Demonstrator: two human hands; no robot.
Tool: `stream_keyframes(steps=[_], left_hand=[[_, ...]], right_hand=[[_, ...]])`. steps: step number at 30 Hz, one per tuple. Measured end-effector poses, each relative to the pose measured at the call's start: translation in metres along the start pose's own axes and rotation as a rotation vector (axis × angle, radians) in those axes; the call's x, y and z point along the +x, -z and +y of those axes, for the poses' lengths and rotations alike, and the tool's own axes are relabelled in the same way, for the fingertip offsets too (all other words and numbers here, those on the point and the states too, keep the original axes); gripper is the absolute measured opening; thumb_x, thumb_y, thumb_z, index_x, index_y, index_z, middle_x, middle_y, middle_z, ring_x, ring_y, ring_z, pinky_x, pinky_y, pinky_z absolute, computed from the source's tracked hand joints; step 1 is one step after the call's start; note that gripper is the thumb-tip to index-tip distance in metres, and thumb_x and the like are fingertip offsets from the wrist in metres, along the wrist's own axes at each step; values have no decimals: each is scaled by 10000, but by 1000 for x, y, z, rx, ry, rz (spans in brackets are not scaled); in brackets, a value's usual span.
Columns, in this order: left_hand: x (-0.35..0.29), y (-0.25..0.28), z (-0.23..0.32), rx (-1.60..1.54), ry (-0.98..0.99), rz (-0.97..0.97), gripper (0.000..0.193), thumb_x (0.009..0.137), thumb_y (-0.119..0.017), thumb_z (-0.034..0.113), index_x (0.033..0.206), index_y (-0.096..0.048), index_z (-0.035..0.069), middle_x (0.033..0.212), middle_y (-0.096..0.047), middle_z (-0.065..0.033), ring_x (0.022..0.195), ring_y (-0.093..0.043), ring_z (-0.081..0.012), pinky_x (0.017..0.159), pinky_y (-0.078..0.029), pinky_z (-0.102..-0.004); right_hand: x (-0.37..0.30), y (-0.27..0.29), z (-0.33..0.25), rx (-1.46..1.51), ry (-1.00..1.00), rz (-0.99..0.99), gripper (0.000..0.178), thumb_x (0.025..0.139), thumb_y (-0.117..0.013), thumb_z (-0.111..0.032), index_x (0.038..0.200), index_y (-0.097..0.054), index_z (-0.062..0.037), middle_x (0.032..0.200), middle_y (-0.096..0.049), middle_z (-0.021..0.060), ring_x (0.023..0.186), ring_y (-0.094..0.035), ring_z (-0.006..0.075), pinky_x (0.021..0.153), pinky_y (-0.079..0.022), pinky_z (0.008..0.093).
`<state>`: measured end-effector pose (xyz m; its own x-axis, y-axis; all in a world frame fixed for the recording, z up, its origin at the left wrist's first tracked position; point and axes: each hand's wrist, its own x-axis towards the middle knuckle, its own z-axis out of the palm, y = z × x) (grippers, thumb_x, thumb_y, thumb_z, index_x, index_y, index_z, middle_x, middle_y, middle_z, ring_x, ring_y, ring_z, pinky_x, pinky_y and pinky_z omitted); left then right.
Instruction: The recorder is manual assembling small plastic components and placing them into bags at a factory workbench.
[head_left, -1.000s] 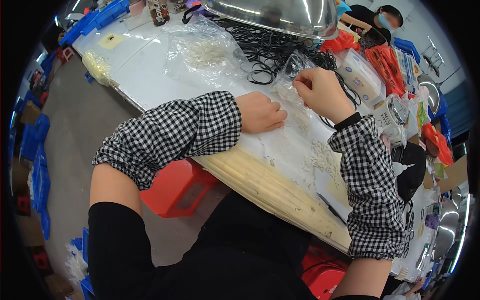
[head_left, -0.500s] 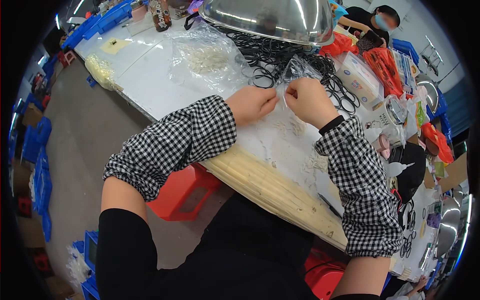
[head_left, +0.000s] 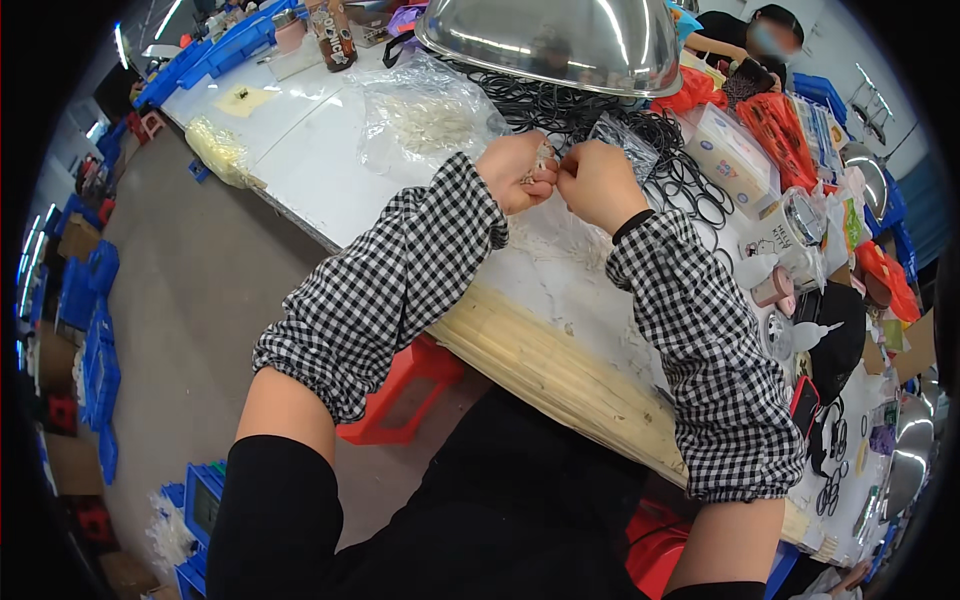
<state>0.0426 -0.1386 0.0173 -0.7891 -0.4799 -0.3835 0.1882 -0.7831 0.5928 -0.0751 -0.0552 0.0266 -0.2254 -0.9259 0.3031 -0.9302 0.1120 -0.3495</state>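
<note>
My left hand [head_left: 512, 176] is curled up with several small whitish pieces [head_left: 541, 163] in its fingers. Against it, almost touching, my right hand [head_left: 602, 184] has its fingertips pinched together. Whatever is in that pinch is too small to make out. Beyond the left hand lies a clear plastic bag [head_left: 425, 122] with a heap of similar pale pieces. Black rings [head_left: 697, 190] that look like rubber bands are piled behind and right of my hands. A small clear bag [head_left: 625, 140] rests on them, partly hidden by my right hand. More pale bits [head_left: 525, 235] are scattered on the tabletop under my wrists.
A large shiny metal bowl [head_left: 550, 45] stands over the black rings at the back. To the right are a tissue box [head_left: 730, 155], a white cup [head_left: 785, 230] and red plastic bags [head_left: 780, 140]. Yellowish covering runs along the table's near edge [head_left: 545, 365]. A red stool [head_left: 405, 395] stands below.
My left hand has turned and lifted, so the whitish pieces in it now show. The right hand has come left to meet it, away from the small clear bag. The whole view has shifted slightly.
</note>
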Motion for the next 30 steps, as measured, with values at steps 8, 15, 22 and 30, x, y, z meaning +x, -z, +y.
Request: stream_keyframes(steps=[8,15,22,30], left_hand=[[21,7,8,244,217,49,151,965,-373,174,921,-451,53,717,-445,-22,468,-329,-51,345,-219,-167],[39,10,14,469,263,43,115,951,-395,85,941,-492,25,788,-531,-57,483,-336,-13,349,-224,-145],[38,11,9,393,189,130,153,966,-386,51,1028,-500,-30,820,-552,-88,587,-463,-51,435,-366,-142],[25,17,12,383,220,97,284,988,-384,62,1223,-393,-97,1140,-526,-208,899,-608,-195,665,-564,-239]], right_hand=[[8,11,-1,337,-99,-54,189,784,-584,-122,779,-683,39,608,-656,132,539,-674,227,630,-548,320],[10,16,-11,362,-88,-150,184,817,-574,-80,848,-646,86,696,-669,152,583,-686,196,548,-556,278],[8,18,-11,410,-121,-188,163,805,-577,-63,830,-648,81,696,-676,148,581,-683,180,553,-557,266],[10,5,1,292,27,-189,151,759,-600,-93,790,-683,28,717,-672,154,618,-688,223,632,-558,324]])
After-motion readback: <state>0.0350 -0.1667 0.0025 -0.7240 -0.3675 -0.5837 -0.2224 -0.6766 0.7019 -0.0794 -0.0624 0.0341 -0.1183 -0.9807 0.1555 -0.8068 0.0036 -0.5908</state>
